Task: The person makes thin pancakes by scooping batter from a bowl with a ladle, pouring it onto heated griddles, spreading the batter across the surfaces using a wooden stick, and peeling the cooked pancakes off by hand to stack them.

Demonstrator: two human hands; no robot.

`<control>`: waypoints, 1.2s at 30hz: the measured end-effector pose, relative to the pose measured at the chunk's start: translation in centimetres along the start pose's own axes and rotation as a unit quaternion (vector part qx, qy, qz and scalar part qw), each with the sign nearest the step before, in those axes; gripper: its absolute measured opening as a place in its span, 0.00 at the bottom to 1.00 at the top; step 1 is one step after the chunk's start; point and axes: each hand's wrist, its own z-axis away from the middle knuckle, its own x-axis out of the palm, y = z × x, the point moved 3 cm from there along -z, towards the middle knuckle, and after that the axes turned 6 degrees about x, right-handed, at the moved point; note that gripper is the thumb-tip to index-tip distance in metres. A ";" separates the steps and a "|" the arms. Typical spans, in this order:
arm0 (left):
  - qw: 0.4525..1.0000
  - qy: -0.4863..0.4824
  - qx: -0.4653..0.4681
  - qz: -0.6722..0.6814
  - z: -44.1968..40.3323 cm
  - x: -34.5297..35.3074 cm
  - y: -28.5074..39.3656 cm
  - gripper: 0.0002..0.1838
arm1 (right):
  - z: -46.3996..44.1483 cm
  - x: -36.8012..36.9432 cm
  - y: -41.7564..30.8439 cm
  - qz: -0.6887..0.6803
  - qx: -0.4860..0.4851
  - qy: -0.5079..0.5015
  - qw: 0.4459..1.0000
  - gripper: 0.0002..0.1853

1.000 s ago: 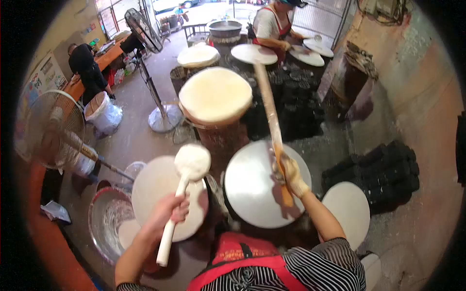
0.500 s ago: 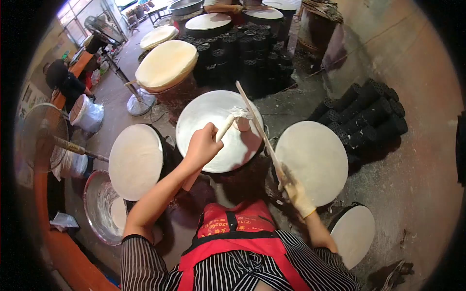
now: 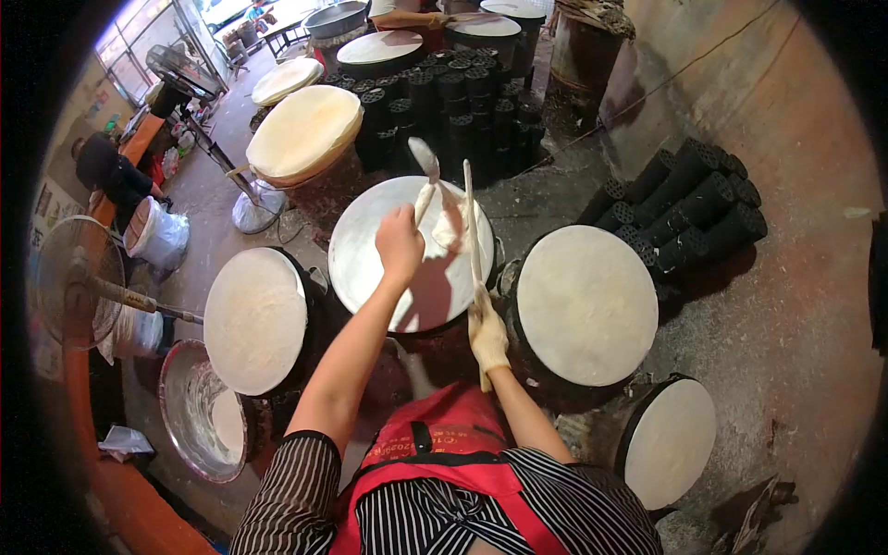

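My bare left hand [image 3: 400, 244] grips a spoon-shaped tool [image 3: 425, 159], its rounded pale head raised over a wide shallow metal pan [image 3: 361, 268]. In a pale glove, my right hand [image 3: 487, 335] closes around a long thin wooden stick [image 3: 473, 222] that points away across the pan's right side. A lump of white batter or dough [image 3: 450, 231] shows near the pan's middle, between the two tools. Flanking the pan are a left round griddle [image 3: 255, 322] and a right round griddle [image 3: 587, 305], each with a pale sheet over it.
Black perforated coal cylinders [image 3: 689, 203] are piled at right, with more coal cylinders [image 3: 453, 102] behind the pan. A basin [image 3: 176, 416] with white residue stands lower left. A stack of round sheets [image 3: 305, 134], standing fan [image 3: 259, 208] and another person [image 3: 400, 13] are farther back.
The spoon-shaped tool has lifted away from the white lump and its head now points up. My right hand has moved left and the stick stands more upright in the view.
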 end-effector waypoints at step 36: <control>0.654 -0.097 -0.495 0.564 20.5 -20.1 -9.3 0.11 | 4.5 4.8 -14.4 -0.177 0.262 -0.277 0.907 0.19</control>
